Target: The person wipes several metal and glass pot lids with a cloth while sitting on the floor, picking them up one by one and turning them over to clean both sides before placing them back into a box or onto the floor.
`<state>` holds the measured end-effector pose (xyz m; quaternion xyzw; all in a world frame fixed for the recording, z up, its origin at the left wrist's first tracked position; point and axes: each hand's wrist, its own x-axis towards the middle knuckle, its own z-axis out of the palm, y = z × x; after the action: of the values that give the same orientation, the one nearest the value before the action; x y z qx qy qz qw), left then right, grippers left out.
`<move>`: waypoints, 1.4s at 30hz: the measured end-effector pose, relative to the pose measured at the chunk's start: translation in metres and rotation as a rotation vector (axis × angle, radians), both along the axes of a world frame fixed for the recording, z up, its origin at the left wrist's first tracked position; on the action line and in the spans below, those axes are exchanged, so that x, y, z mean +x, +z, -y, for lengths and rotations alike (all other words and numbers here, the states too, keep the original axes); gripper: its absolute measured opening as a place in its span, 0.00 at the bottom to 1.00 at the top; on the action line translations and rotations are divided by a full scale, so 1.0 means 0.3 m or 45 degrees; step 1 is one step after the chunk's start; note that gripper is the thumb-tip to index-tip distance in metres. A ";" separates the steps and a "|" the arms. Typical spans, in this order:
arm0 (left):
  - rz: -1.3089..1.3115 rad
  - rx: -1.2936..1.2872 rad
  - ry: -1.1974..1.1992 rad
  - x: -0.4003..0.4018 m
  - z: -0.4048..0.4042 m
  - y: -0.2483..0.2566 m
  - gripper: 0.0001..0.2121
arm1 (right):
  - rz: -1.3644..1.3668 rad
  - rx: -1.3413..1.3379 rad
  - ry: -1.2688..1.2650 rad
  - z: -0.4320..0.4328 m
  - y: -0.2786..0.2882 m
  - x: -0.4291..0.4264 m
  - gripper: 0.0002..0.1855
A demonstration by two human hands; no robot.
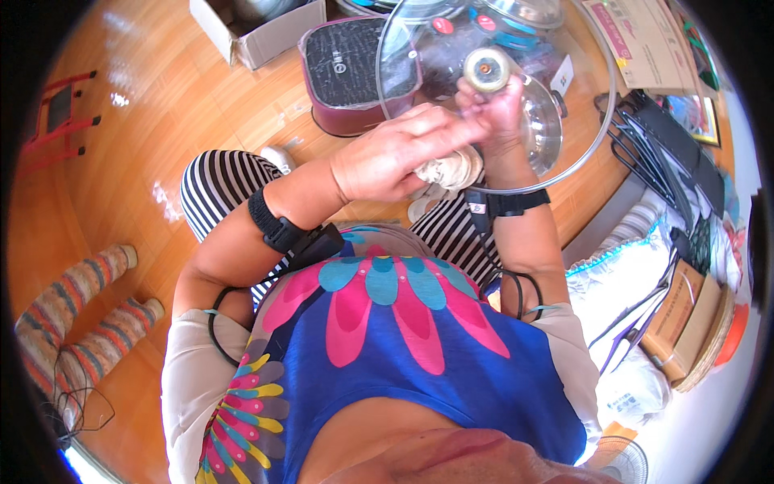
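My right hand grips the round knob of a large clear glass pot lid with a metal rim. The lid is tilted up before me, and the right fingers seem to show through its glass. My left hand reaches across from the left with a crumpled off-white cloth under its palm and fingers. Its fingertips overlap the right hand in view, and I cannot tell whether they touch. A stainless steel pot on the floor is partly seen through the lid.
A maroon box-shaped appliance with a film-covered black top sits beyond my hands, beside an open cardboard box. At right are a flattened carton, dark folded racks and white bags. A red step stool stands far left.
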<state>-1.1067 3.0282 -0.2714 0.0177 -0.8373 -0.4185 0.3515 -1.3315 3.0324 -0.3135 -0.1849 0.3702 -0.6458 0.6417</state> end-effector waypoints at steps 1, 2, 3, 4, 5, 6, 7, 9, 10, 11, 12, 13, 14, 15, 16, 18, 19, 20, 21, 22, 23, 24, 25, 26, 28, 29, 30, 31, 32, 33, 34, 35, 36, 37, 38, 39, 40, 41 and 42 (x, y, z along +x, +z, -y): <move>0.002 0.026 0.011 -0.010 -0.013 0.003 0.29 | 0.048 0.040 0.029 -0.022 -0.017 -0.011 0.19; 0.004 0.052 0.025 -0.027 -0.024 0.008 0.29 | 0.183 0.055 0.036 -0.037 -0.027 -0.019 0.21; -0.011 -0.079 -0.001 -0.036 -0.034 0.018 0.28 | 0.330 0.070 0.048 -0.048 -0.046 -0.008 0.23; -0.027 -0.210 -0.025 -0.053 -0.043 0.032 0.27 | 0.422 0.061 0.064 -0.061 -0.055 0.002 0.23; -0.044 -0.340 -0.048 -0.074 -0.054 0.044 0.26 | 0.470 0.058 0.082 -0.071 -0.067 0.006 0.23; -0.065 -0.427 -0.037 -0.107 -0.073 0.048 0.24 | 0.507 0.053 0.098 -0.086 -0.076 0.007 0.23; -0.087 -0.479 -0.042 -0.142 -0.086 0.043 0.21 | 0.546 0.040 0.115 -0.087 -0.082 0.017 0.23; -0.139 -0.622 -0.033 -0.224 -0.105 0.030 0.20 | 0.577 0.009 0.129 -0.100 -0.093 0.015 0.23; -0.146 -0.651 -0.017 -0.260 -0.112 0.027 0.19 | 0.597 -0.009 0.142 -0.097 -0.095 0.020 0.23; -0.153 -0.680 -0.002 -0.299 -0.111 0.021 0.19 | 0.611 -0.031 0.156 -0.089 -0.097 0.025 0.23; -0.185 -0.700 0.017 -0.343 -0.098 0.025 0.19 | 0.622 -0.046 0.150 -0.093 -0.098 0.027 0.23; -0.204 -0.751 0.066 -0.374 -0.078 0.030 0.20 | 0.627 -0.065 0.148 -0.089 -0.103 0.029 0.23; -0.258 -0.709 0.093 -0.414 -0.057 0.025 0.22 | 0.620 -0.082 0.140 -0.093 -0.103 0.029 0.23; -0.304 -0.670 0.117 -0.445 -0.029 0.028 0.23 | 0.618 -0.096 0.129 -0.100 -0.102 0.035 0.23; -0.373 -0.682 0.205 -0.474 0.014 0.034 0.25 | 0.627 -0.119 0.120 -0.087 -0.108 0.033 0.23; -0.360 -0.678 0.431 -0.494 0.108 0.071 0.28 | 0.656 -0.164 0.119 -0.073 -0.116 0.060 0.23; -0.310 -0.723 0.601 -0.485 0.168 0.077 0.28 | 0.666 -0.179 0.121 -0.065 -0.123 0.072 0.23; -0.285 -0.731 0.813 -0.460 0.186 0.106 0.26 | 0.671 -0.189 0.109 -0.062 -0.129 0.065 0.23; -0.191 -0.617 0.955 -0.442 0.168 0.169 0.19 | 0.672 -0.203 0.096 -0.056 -0.132 0.059 0.23; -0.075 -0.655 1.174 -0.420 0.192 0.154 0.20 | 0.674 -0.210 0.095 -0.058 -0.129 0.056 0.23; -0.079 -0.597 1.232 -0.403 0.218 0.126 0.18 | 0.672 -0.216 0.092 -0.059 -0.126 0.051 0.23; -0.052 -0.559 1.269 -0.387 0.244 0.051 0.22 | 0.668 -0.217 0.092 -0.061 -0.128 0.045 0.22; -0.021 -0.530 1.312 -0.369 0.257 -0.018 0.26 | 0.676 -0.215 0.102 -0.060 -0.131 0.050 0.22; -0.020 -0.465 1.179 -0.372 0.225 -0.044 0.26 | 0.678 -0.210 0.101 -0.071 -0.130 0.049 0.22; -0.025 -0.471 0.930 -0.376 0.134 -0.054 0.26 | 0.677 -0.206 0.102 -0.082 -0.133 0.046 0.22; 0.015 -0.408 0.773 -0.381 0.098 -0.053 0.26 | 0.678 -0.206 0.103 -0.086 -0.132 0.045 0.22; 0.063 -0.354 0.635 -0.390 0.051 -0.054 0.28 | 0.675 -0.199 0.090 -0.091 -0.131 0.032 0.22; 0.087 -0.358 0.464 -0.398 0.016 -0.043 0.29 | 0.675 -0.190 0.086 -0.098 -0.135 0.025 0.22; 0.070 -0.323 0.317 -0.395 -0.025 -0.030 0.29 | 0.671 -0.188 0.082 -0.097 -0.141 0.019 0.22; 0.045 -0.294 0.167 -0.399 -0.048 -0.014 0.30 | 0.672 -0.191 0.081 -0.101 -0.137 0.016 0.22; 0.014 -0.297 0.213 -0.412 -0.045 -0.005 0.29 | 0.675 -0.190 0.081 -0.103 -0.137 0.015 0.22; -0.016 -0.300 0.258 -0.427 -0.036 0.003 0.29 | 0.673 -0.191 0.083 -0.104 -0.138 0.017 0.22; -0.049 -0.298 0.301 -0.446 -0.026 0.017 0.29 | 0.662 -0.189 0.077 -0.111 -0.134 0.009 0.22; -0.041 -0.312 0.499 -0.461 -0.005 0.048 0.27 | 0.662 -0.188 0.070 -0.104 -0.136 0.007 0.22; -0.040 -0.116 0.634 -0.482 0.014 0.074 0.26 | 0.661 -0.190 0.069 -0.114 -0.135 0.009 0.22; -0.032 0.078 0.763 -0.499 0.032 0.092 0.24 | 0.671 -0.198 0.064 -0.116 -0.134 0.011 0.22; -0.063 -0.059 0.839 -0.505 0.047 0.101 0.24 | 0.667 -0.201 0.061 -0.116 -0.132 0.011 0.22; -0.075 -0.119 0.758 -0.505 0.045 0.092 0.23 | 0.668 -0.206 0.048 -0.113 -0.133 -0.002 0.22; -0.090 -0.176 0.679 -0.506 0.038 0.087 0.23 | 0.654 -0.210 0.045 -0.117 -0.128 -0.012 0.22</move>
<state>-1.2584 3.0168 -0.2454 0.1986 -0.8169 -0.2534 0.4786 -1.3351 3.0674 -0.3518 -0.0729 0.1381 -0.6883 0.7085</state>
